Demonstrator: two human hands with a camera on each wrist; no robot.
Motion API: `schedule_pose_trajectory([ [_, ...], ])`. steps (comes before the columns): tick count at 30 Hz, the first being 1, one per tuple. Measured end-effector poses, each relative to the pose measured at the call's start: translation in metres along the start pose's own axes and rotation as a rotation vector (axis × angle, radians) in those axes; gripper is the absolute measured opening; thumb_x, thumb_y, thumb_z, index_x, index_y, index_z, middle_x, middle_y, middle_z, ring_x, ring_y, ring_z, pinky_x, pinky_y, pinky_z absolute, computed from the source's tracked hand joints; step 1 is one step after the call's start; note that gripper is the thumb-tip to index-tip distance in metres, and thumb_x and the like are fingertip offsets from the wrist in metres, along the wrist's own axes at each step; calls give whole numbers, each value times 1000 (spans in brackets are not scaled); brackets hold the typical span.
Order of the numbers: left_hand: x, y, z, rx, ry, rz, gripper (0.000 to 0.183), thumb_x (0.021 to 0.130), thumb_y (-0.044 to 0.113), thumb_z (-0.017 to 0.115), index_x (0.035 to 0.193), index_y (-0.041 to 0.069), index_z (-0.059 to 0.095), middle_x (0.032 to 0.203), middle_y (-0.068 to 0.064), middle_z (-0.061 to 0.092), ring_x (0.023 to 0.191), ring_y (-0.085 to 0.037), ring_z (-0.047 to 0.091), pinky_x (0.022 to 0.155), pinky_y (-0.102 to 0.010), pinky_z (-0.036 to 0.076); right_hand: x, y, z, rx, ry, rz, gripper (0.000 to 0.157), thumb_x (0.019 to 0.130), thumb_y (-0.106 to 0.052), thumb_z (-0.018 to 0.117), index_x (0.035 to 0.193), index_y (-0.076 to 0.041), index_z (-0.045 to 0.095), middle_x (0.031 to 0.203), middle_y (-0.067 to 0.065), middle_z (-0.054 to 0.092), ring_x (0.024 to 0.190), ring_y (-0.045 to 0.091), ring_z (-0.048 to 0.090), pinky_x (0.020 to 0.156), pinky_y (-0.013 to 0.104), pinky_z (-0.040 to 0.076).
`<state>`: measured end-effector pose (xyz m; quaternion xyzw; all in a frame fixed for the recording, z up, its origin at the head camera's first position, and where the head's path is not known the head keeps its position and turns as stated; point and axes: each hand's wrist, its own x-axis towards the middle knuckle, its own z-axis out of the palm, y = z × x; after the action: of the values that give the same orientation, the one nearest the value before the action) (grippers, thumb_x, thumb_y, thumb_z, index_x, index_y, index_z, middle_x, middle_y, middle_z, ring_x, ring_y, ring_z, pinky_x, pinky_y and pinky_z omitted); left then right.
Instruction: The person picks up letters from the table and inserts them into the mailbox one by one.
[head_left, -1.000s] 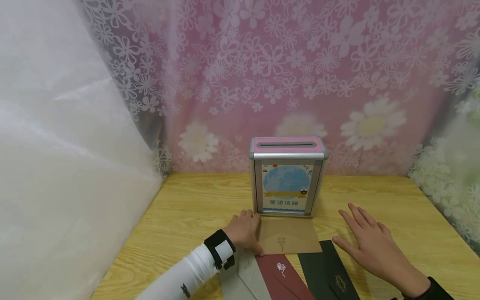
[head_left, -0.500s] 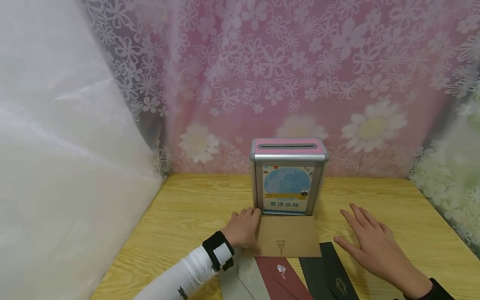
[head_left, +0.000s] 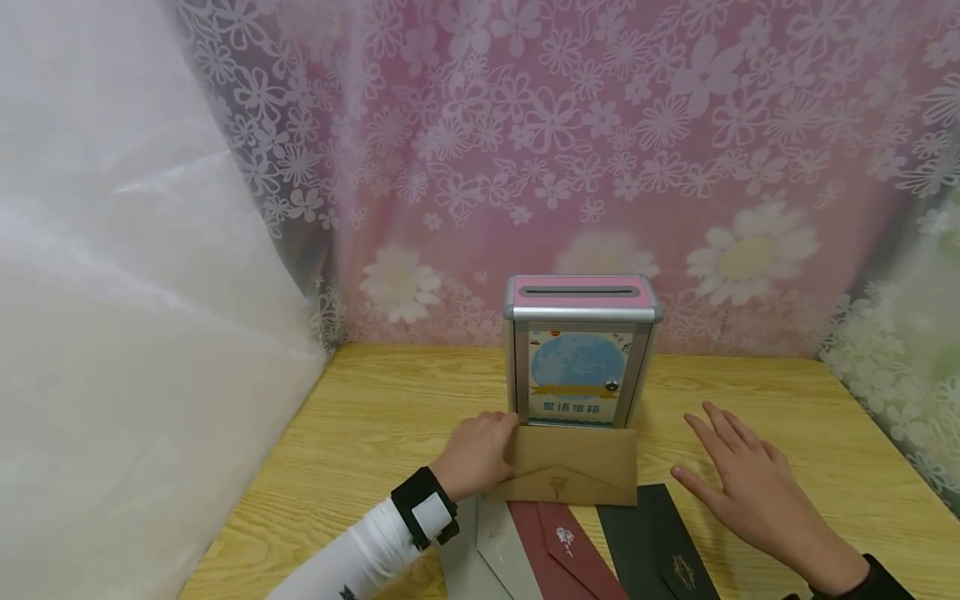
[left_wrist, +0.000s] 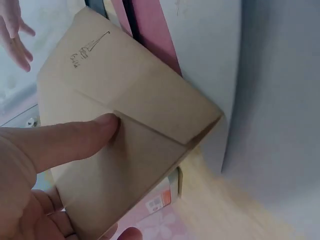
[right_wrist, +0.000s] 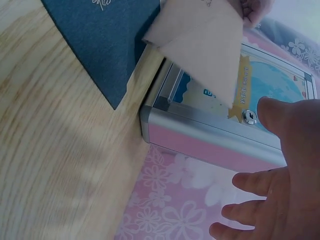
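My left hand (head_left: 474,454) pinches a brown kraft envelope (head_left: 577,462) by its left end. In the left wrist view the thumb lies on the flap side of the envelope (left_wrist: 145,90), the other fingers behind it. The envelope is tilted up in front of a mailbox (head_left: 581,367) with a pink top and a slot (head_left: 579,292). To the right, my right hand (head_left: 757,492) is held with its fingers spread, holding nothing. A dark green envelope (head_left: 656,533) lies nearest to it.
A red envelope (head_left: 562,550) and pale grey envelopes (head_left: 495,550) lie at the front of the wooden table (head_left: 390,400), partly overlapping. A pink flowered curtain (head_left: 562,150) hangs behind the mailbox, and a white sheet (head_left: 135,292) on the left.
The kraft envelope, flat on the others before, has been raised and tilted by my left hand, so its flap now shows. My right hand has barely moved.
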<state>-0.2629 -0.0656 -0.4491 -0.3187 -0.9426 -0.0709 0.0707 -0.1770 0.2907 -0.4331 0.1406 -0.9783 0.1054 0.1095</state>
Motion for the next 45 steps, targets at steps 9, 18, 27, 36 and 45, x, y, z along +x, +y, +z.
schedule_pose_trajectory([
  [9,-12,-5,-24,-33,98,-20,43,74,31,81,100,9,55,87,-2,58,75,-13,51,58,-31,48,3,-1,-8,-2,46,-21,81,90,-59,51,149,-7,28,153,21,19,132,42,20,79,76,29],
  [18,-18,6,-58,-198,266,-37,36,84,31,72,106,11,52,90,1,54,76,-11,46,55,-30,46,6,-17,-20,102,90,-143,55,90,-45,61,132,-9,54,130,19,54,113,38,48,80,65,41],
  [27,-7,30,-77,-379,397,27,32,90,27,65,112,8,51,95,0,55,80,-7,47,61,-27,49,20,-68,-34,347,16,-187,43,94,-39,58,130,-17,55,122,3,59,109,23,53,78,54,49],
  [36,10,40,-79,-467,429,79,24,98,24,53,113,6,49,86,1,53,69,-6,48,53,-22,43,45,-88,-50,467,207,-237,20,97,-12,55,115,-14,63,99,-4,66,83,10,59,64,40,53],
  [45,33,35,-103,-370,512,104,17,99,19,50,106,9,63,83,3,58,63,-4,46,51,-22,41,79,-85,-81,444,359,-229,15,100,-11,49,111,-9,59,79,-2,62,72,6,56,59,31,51],
])
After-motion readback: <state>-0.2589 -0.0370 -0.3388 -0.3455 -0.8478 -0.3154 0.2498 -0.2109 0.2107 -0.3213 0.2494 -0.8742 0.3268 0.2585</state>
